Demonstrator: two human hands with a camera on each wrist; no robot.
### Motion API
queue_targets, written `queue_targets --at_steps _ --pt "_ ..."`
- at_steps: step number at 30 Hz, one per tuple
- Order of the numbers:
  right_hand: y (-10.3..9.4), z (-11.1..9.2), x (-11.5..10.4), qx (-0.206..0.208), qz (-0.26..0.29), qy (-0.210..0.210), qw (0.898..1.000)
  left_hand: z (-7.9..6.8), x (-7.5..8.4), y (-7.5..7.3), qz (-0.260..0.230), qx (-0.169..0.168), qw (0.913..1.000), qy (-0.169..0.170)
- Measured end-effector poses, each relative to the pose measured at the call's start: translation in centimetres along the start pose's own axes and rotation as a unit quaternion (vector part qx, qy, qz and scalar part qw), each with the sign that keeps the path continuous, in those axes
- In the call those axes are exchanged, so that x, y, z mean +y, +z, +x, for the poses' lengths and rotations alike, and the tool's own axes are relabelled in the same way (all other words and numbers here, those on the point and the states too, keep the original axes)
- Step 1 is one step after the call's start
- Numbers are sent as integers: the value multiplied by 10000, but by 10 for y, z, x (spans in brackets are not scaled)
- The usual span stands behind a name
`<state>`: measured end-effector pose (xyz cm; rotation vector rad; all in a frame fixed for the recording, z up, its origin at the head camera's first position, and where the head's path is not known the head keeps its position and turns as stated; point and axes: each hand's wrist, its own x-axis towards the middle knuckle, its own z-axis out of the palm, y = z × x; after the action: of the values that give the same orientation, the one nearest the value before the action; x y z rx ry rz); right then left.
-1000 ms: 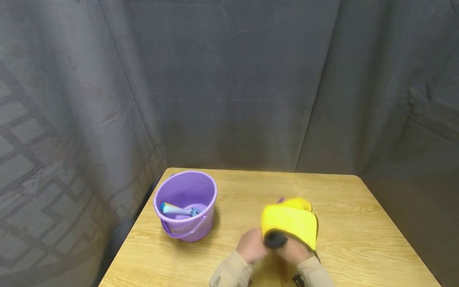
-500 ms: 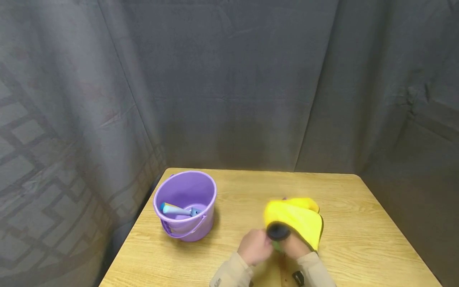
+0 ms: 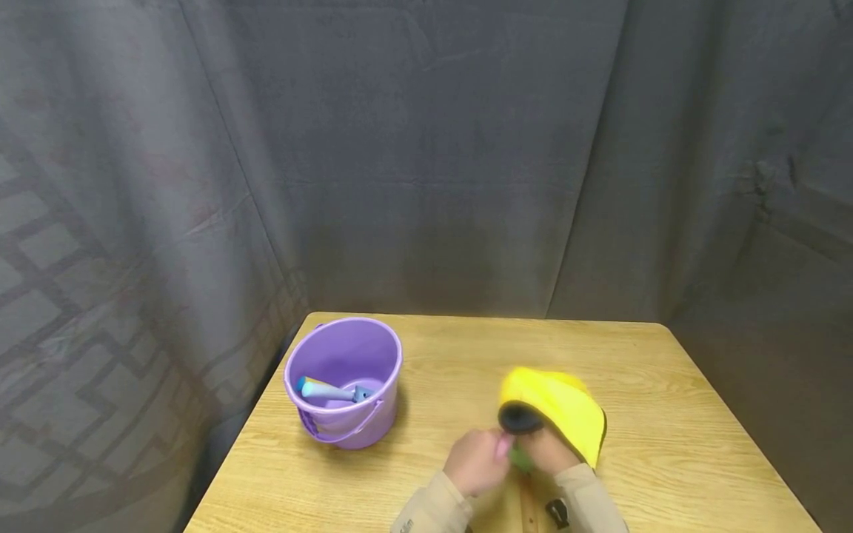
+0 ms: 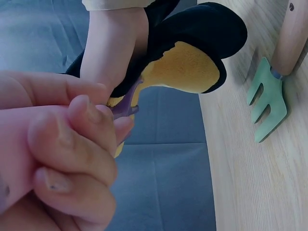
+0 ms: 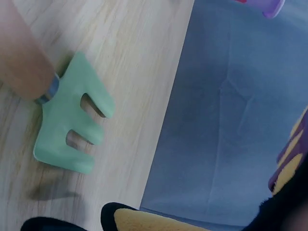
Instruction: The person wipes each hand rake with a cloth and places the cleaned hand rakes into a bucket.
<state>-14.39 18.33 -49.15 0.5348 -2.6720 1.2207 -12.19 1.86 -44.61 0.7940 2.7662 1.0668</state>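
From the head we look forward and down across the table [image 3: 700, 429]; both wrist views sit close, turned sideways, sharing the green fork [image 4: 275, 98].

- I've got the counter [image 3: 673, 444] ahead, curtain [image 3: 426, 185] behind it and down both sides.
- Bucket [image 3: 375, 435] on the counter's left part, hand tools [image 3: 329, 391] inside.
- Left hand [image 3: 475, 463] right of the bucket, well apart, round the handle [image 4: 19, 144].
- Right hand [image 3: 548, 453] just right of that, under the cloth [image 3: 560, 407].
- Rake [image 5: 67, 120] on the counter below, between both hands, grip end toward me.
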Motion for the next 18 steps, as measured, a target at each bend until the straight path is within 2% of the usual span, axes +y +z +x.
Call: queue_targets --at_steps 2,7,9,15,18 --pt "2 0 1 159 -123 44 9998 -1 0 0 48 -19 10000 -6" --pt "7 1 -2 853 -484 -62 9952 0 0 1 283 -59 9996 31" --pt "6 0 -5 853 -414 179 9953 0 0 1 384 -51 9992 97" --pt "2 -1 -12 519 22 1488 9875 -1 2 0 535 -105 9982 247" --pt "2 -1 -11 520 -72 1355 9894 -2 2 0 386 -129 9991 70"
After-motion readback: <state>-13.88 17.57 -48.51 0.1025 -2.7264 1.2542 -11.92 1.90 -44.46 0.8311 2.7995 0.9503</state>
